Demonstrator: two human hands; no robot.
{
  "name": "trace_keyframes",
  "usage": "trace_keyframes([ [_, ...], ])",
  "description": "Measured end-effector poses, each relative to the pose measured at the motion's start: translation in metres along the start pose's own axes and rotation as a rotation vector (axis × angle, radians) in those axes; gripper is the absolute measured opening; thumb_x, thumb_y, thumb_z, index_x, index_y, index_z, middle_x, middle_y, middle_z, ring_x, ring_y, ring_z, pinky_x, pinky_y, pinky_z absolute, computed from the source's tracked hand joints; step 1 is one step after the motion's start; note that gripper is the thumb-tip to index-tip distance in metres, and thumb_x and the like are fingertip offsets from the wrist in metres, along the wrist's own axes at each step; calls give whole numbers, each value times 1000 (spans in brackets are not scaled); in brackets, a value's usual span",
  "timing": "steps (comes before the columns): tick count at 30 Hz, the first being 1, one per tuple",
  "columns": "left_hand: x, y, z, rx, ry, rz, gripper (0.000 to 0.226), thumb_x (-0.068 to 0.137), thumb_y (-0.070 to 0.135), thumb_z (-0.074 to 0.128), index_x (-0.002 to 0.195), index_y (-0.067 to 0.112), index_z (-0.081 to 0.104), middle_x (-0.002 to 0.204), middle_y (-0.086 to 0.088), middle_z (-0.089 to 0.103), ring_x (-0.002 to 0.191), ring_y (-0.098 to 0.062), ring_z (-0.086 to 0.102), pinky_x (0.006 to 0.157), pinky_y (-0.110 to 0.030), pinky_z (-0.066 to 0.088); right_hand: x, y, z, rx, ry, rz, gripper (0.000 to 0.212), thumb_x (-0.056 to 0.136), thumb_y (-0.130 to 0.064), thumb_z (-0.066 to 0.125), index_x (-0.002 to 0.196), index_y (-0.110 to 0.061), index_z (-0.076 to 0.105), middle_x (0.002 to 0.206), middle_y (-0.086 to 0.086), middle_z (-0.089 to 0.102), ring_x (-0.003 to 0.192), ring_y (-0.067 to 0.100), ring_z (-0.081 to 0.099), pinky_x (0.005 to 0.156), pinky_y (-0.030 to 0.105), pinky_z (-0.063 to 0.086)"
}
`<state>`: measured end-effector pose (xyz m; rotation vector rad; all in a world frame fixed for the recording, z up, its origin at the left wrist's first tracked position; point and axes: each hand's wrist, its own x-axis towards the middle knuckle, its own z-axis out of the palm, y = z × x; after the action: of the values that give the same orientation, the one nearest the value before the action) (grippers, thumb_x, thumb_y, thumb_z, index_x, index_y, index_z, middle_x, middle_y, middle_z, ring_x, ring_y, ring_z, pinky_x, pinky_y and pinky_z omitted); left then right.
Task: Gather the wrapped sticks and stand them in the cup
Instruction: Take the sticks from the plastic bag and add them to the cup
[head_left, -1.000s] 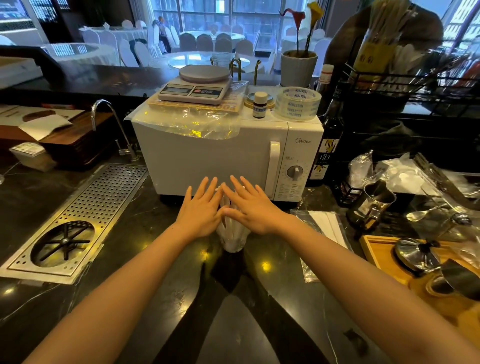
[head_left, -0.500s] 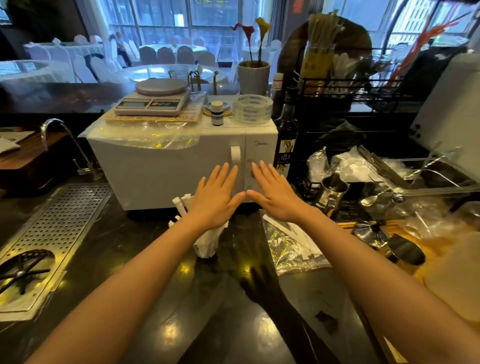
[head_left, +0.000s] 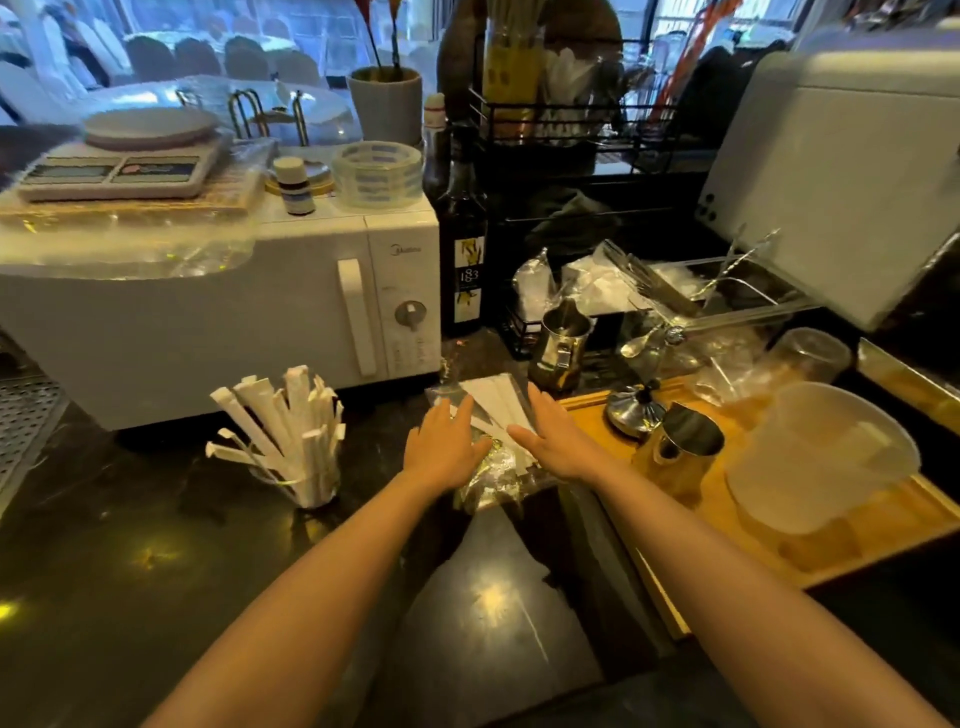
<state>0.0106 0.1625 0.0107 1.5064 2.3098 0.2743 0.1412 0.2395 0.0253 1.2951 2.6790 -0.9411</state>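
Observation:
A clear cup (head_left: 306, 486) stands on the dark counter left of my hands, with several white paper-wrapped sticks (head_left: 291, 421) fanning out of it. More wrapped sticks (head_left: 496, 397) lie flat on a crinkled clear plastic bag (head_left: 493, 475) in front of the microwave's right corner. My left hand (head_left: 441, 447) and my right hand (head_left: 550, 439) hover flat over that bag, fingers spread, palms down, holding nothing. The hands hide the near ends of the lying sticks.
A white microwave (head_left: 218, 322) with a scale on top stands behind the cup. A dark bottle (head_left: 462, 249), a steel jug (head_left: 563, 345) and a black rack stand behind the bag. A wooden tray (head_left: 831, 551) at right carries a steel cup (head_left: 680, 452) and a plastic pitcher (head_left: 821, 457).
Both hands moved right, from over the cup to over the bag with the lying sticks. The view turned right, so the cup now sits uncovered at my left.

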Motion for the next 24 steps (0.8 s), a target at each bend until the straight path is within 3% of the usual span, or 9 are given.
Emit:
trace_keyframes([
  [2, 0, 0, 15, -27, -38, -36, 69, 89, 43, 45, 145, 19, 13, 156, -12, 15, 141, -32, 19, 112, -48, 27, -1, 8, 7, 31, -10, 44, 74, 96, -35, 42, 149, -4, 0, 159, 15, 8, 146, 29, 12, 118, 38, 15],
  [8, -3, -1, 51, -17, -114, -61, 71, 89, 45, 45, 145, 20, 9, 157, -15, 1, 145, -31, 5, 117, -49, 19, 2, 26, 25, 99, -9, 187, 77, 92, -34, 49, 148, -4, 5, 153, 19, 26, 138, 35, 31, 113, 43, 30],
  [11, -5, 1, 63, 38, -84, 11, 71, 88, 46, 46, 145, 19, 14, 157, -14, 6, 145, -30, 5, 116, -48, 17, 7, 31, 32, 79, 36, 272, 73, 92, -32, 51, 146, -2, 13, 149, 22, 32, 134, 36, 37, 108, 42, 35],
  [17, -6, 2, 78, 151, -27, 185, 52, 90, 39, 46, 132, 12, 36, 139, -12, 39, 129, -29, 33, 102, -39, 35, 13, 35, 38, 23, 136, 335, 54, 87, -22, 58, 132, -1, 36, 138, 21, 43, 125, 35, 45, 101, 39, 41],
  [24, -13, 8, 75, 406, -68, 245, 41, 98, 29, 29, 128, 2, 37, 134, -18, 44, 123, -34, 41, 89, -43, 46, 13, 35, 43, 69, 104, 381, 51, 83, -22, 65, 123, -3, 41, 126, 19, 56, 114, 34, 56, 90, 38, 47],
])
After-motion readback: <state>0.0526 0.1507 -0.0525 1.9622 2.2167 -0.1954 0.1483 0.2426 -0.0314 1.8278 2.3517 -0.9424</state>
